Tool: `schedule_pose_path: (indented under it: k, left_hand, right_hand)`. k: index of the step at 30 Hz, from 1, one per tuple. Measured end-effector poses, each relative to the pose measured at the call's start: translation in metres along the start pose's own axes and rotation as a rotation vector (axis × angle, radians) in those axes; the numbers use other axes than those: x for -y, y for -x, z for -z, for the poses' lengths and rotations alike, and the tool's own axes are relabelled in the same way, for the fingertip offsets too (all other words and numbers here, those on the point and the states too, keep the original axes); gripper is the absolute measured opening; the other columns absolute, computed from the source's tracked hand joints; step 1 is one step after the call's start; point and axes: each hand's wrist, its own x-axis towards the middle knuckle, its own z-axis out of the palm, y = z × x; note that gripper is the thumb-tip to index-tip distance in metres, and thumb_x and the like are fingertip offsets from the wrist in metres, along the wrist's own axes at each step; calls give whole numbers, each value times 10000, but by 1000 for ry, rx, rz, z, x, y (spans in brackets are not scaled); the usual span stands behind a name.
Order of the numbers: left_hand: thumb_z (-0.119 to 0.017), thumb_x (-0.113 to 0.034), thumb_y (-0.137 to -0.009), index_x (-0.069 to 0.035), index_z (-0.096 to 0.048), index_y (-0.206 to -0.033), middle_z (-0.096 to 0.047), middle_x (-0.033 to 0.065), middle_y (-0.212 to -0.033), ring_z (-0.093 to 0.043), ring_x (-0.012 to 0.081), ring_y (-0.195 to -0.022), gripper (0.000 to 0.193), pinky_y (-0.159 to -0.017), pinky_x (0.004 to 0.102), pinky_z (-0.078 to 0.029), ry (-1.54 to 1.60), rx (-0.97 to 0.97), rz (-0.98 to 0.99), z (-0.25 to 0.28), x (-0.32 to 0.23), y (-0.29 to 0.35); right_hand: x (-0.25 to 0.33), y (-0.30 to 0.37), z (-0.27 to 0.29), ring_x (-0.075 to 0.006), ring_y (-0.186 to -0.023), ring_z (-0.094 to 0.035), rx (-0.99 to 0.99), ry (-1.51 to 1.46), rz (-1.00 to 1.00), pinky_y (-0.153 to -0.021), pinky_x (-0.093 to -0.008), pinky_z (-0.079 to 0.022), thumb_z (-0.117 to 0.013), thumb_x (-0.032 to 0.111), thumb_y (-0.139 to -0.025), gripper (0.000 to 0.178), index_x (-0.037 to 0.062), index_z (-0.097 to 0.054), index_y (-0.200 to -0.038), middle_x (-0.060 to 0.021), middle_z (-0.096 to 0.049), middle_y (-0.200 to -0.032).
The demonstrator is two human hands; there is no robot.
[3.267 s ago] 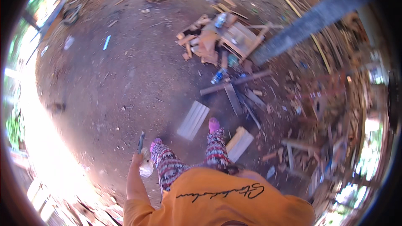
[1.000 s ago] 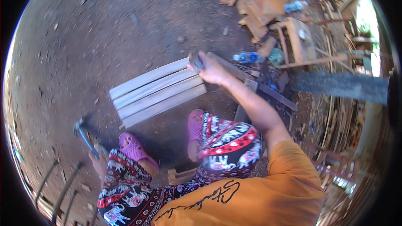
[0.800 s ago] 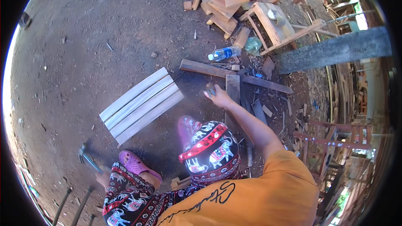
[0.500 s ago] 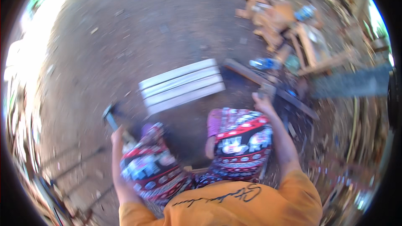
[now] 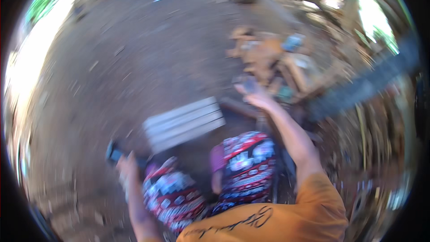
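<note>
The slatted panel (image 5: 184, 124) lies on the dirt floor (image 5: 148, 62) in front of the person, a rough rectangle of pale grey wooden strips set side by side with thin dark gaps between them. It sits aslant, its right end farther from the body than its left. Motion softens its edges, so grain and any fixings cannot be read.

To its lower left, the left hand (image 5: 128, 168) has its grip closed around a hammer (image 5: 115, 155), which shows a dark head and a bluish shaft; the fingers cover part of the shaft, and the head's outline is smeared.

The right hand (image 5: 254, 94) is stretched out beyond the panel's right end, near the scrap pile (image 5: 262, 56). A dark grey patch shows at its fingers, too blurred to identify, and whether this grip is wide or narrow cannot be told.

The patterned trousers (image 5: 247, 166) hide most of the purple shoes (image 5: 217, 157). The grey beam (image 5: 363, 85) at the right runs into the black rim of the view.
</note>
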Motion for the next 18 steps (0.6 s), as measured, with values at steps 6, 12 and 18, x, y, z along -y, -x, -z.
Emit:
schedule_pose_path:
  k: [6, 12, 18]
  left_hand:
    - [-750, -261, -812, 42, -643, -1117, -681, 171, -1046, -639, 255, -949, 442, -895, 383, -504, 163, 66, -476, -18, 66, -177]
    - [-627, -190, -897, -20, -637, -1135, -664, 130, -1034, -596, 212, -926, 293, -820, 337, -470, 301, 433, -750, -2, -108, -155]
    - [-570, -222, -949, 2, -505, -1334, -562, 154, -1231, -557, 243, -1042, 451, -926, 375, -466, 111, 978, -901, 58, -256, 57]
  right_hand:
    - [21, 38, 169, -100, -481, -525, -251, -538, -166, -412, -256, -429, -747, 234, -829, 385, 40, -484, -1034, -17, -556, -669]
    - [-14, 246, 126, -89, -492, -523, -347, -807, -685, -433, -250, -436, -737, 170, -826, 318, 35, -517, -1011, 3, -547, -648]
    - [-4, 374, 190, -80, -475, -514, -1087, -733, -692, -387, -243, -419, -709, 148, -848, 283, 30, -484, -972, -13, -537, -673]
